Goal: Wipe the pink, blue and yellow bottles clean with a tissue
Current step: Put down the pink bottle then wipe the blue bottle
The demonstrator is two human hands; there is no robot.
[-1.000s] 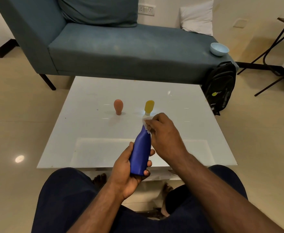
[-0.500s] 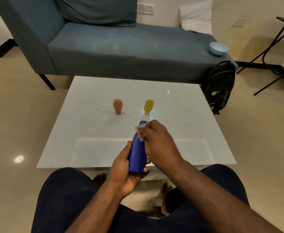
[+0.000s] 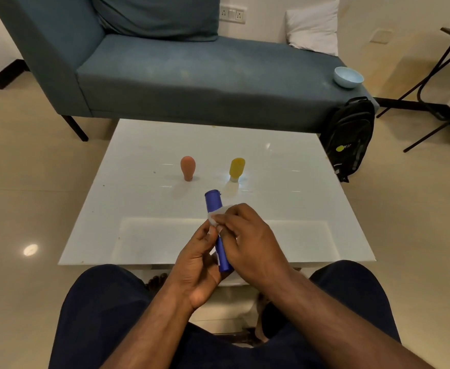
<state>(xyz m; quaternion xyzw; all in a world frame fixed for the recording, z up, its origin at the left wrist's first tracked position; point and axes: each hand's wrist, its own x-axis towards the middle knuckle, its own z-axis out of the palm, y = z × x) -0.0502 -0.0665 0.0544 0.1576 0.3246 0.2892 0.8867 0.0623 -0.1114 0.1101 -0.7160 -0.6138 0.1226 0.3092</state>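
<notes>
My left hand (image 3: 197, 265) grips the lower part of the blue bottle (image 3: 213, 202), which tilts away from me with its cap end toward the table's middle. My right hand (image 3: 250, 241) presses a white tissue (image 3: 217, 215) against the bottle's middle and covers much of its body. The pink bottle (image 3: 187, 167) and the yellow bottle (image 3: 236, 169) stand cap-down, side by side, on the white table (image 3: 298, 209) beyond my hands.
A blue-grey sofa (image 3: 191, 75) stands behind the table, with a light blue bowl (image 3: 348, 77) and a white pillow (image 3: 314, 27) on it. A black backpack (image 3: 351, 137) leans at the sofa's right end. A dark metal-legged table (image 3: 447, 75) is at far right.
The right hand with the tissue slid down from the bottle's cap end to its middle. The bottle's top now shows and the bottle has swung to lean left.
</notes>
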